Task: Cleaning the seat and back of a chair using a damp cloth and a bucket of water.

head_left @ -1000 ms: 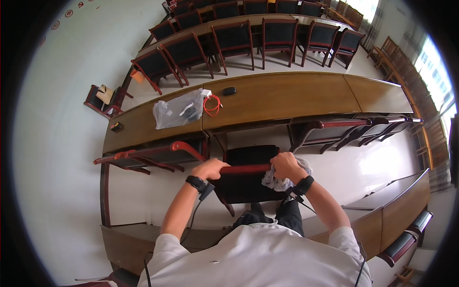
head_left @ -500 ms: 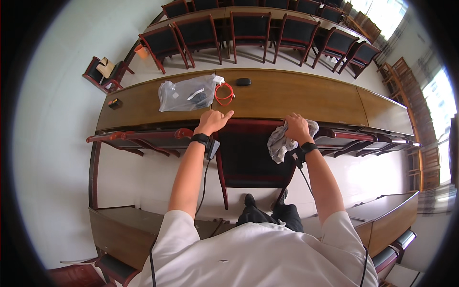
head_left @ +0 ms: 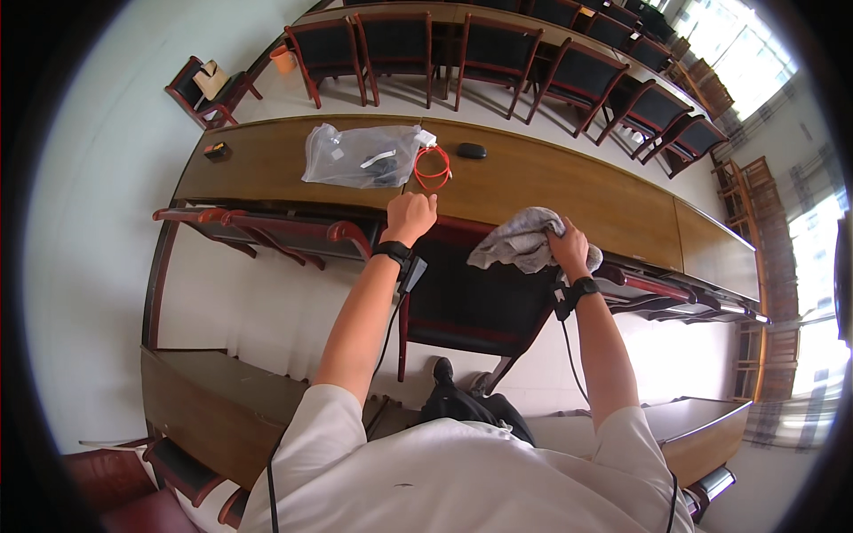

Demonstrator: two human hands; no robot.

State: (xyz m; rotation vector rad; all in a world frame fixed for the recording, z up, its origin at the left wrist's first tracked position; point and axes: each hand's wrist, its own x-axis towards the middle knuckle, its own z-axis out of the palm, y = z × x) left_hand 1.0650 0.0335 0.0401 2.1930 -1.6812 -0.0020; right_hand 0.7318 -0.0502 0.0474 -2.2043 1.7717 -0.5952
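The left hand point(head_left: 411, 218) curls at the top corner of the chair point(head_left: 475, 298), perhaps to steady it; its grip is unclear. The right hand point(head_left: 571, 246) clasps a grey cloth point(head_left: 520, 241), bunched probably for firm hold, extending leftward.

Brown table point(head_left: 569, 195): clear bag point(head_left: 351, 158), red cable point(head_left: 418, 173), black case point(head_left: 472, 150), box point(head_left: 217, 151).
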